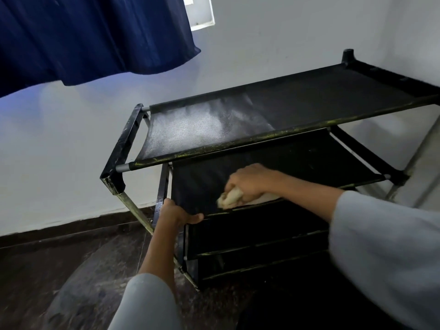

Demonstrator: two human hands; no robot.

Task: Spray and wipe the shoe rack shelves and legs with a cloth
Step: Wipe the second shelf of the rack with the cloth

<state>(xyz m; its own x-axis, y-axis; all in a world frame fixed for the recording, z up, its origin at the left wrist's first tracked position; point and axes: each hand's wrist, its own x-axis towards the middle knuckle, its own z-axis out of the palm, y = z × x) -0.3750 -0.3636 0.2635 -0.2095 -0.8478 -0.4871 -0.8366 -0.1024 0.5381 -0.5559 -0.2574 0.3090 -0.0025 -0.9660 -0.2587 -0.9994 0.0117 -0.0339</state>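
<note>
A black shoe rack (pixel 357 91) with fabric shelves stands against the white wall. Its top shelf (pixel 204 125) looks pale and dusty at the left end. My right hand (pixel 247 182) grips a bunched cream cloth (pixel 229 198) and holds it against the second shelf (pixel 197 186), near the shelf's front edge. My left hand (pixel 177 214) grips the front left edge of that same shelf. Two lower shelves (pixel 250 236) show beneath. The scuffed front left leg (pixel 135 210) slants down to the floor. No spray bottle is in view.
A dark blue curtain (pixel 90 36) hangs at the upper left, below a window (pixel 201 13). The floor (pixel 59 270) is dark brown stone. White walls close in behind the rack and on the right.
</note>
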